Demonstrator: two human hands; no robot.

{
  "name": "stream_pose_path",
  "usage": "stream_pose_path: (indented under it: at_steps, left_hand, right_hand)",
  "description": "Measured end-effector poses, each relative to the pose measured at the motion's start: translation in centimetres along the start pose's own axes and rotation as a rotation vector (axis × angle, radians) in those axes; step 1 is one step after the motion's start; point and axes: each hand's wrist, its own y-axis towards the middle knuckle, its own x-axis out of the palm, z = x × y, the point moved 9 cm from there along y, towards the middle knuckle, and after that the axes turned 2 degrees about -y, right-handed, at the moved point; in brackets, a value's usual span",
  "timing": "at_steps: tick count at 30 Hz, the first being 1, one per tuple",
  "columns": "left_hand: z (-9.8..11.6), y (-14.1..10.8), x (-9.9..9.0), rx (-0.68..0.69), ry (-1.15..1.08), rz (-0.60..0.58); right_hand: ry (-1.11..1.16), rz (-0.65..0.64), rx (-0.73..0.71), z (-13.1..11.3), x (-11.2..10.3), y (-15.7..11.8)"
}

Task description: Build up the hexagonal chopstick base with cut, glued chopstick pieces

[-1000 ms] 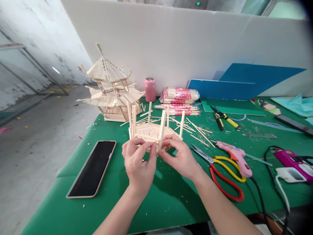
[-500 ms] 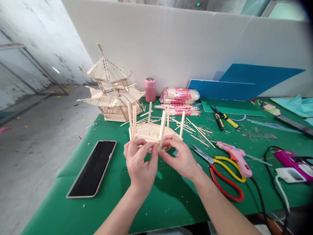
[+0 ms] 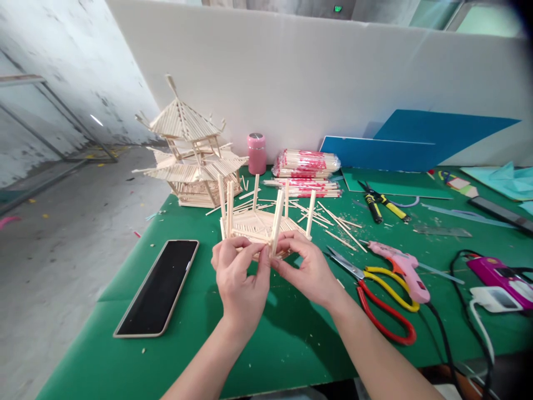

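A wooden stick model base [image 3: 260,221] with several upright posts stands on the green table in front of me. My left hand [image 3: 241,278] pinches the near edge of this base, thumb and fingers pressed together beside the front post [image 3: 278,219]. On the other side of that post, my right hand [image 3: 306,269] grips the same edge, its fingers round the post's foot. What lies right between the fingertips is hidden. Behind to the left stands a finished-looking stick pagoda [image 3: 187,155] with two tiers of roof.
Right of my hands lie red-and-yellow scissors [image 3: 385,300], a pink glue gun [image 3: 402,266] with its cord, and pliers [image 3: 381,203]. A phone [image 3: 158,289] lies left. Loose sticks [image 3: 339,225], bagged sticks [image 3: 306,164] and a pink flask [image 3: 256,154] sit behind the base.
Almost nothing differs. Both hands keep their hold on the base, and the whole view has shifted very slightly.
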Motion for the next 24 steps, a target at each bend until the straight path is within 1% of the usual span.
stream_pose_path:
  at_steps: [19,24]
  left_hand:
    - [-0.12,0.10,0.05,-0.030,0.021,-0.026]
    - [-0.17,-0.25,-0.24,-0.024,0.038,-0.038]
  right_hand:
    - [0.024,-0.009,0.005,0.04,-0.07,-0.05]
    - [0.018,0.003,-0.001,-0.13,-0.26,0.04]
